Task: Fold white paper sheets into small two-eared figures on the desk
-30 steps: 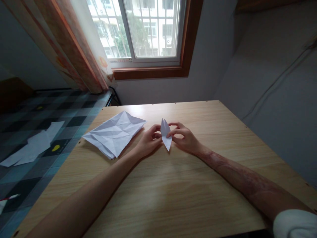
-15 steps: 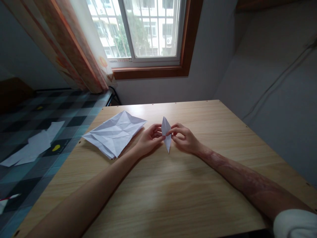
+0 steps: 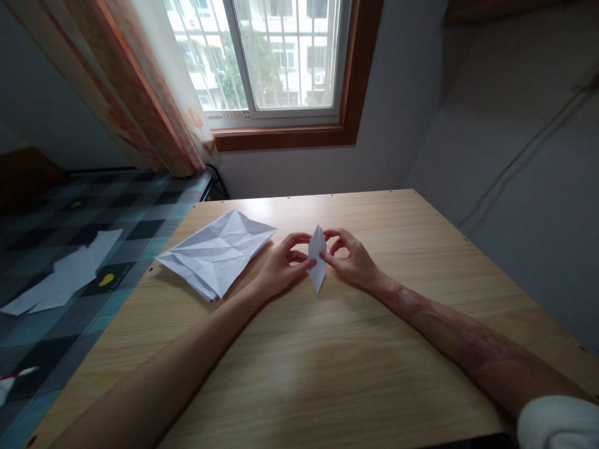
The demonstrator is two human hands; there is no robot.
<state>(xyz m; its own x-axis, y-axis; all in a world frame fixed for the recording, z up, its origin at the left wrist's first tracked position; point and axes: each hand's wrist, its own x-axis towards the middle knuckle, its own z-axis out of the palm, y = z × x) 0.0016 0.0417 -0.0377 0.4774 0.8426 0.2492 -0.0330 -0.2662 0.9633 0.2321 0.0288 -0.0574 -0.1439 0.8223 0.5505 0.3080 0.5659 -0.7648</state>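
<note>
A small white piece of folded paper point(image 3: 317, 252), narrow and pointed at both ends, is held upright over the table. My left hand point(image 3: 285, 262) pinches its left edge, thumb in front and fingers behind. From the other side, my right hand point(image 3: 352, 257) grips the right edge between thumb and fingers. The fingertips behind the paper are hidden. Left of my left hand lies a stack of creased white paper sheets point(image 3: 219, 252), marked with fold lines.
The wooden table point(image 3: 299, 374) stretches below the window point(image 3: 285, 56). At the left is a checked cloth surface point(image 3: 145, 227) with white paper scraps point(image 3: 75, 274) and a thin red-and-white object point(image 3: 21, 372). A curtain point(image 3: 154, 106) hangs beside the window.
The folded paper has turned to show a broader face and sits slightly lower. My right thumb now presses its front, with the right fingers shifted behind the edge.
</note>
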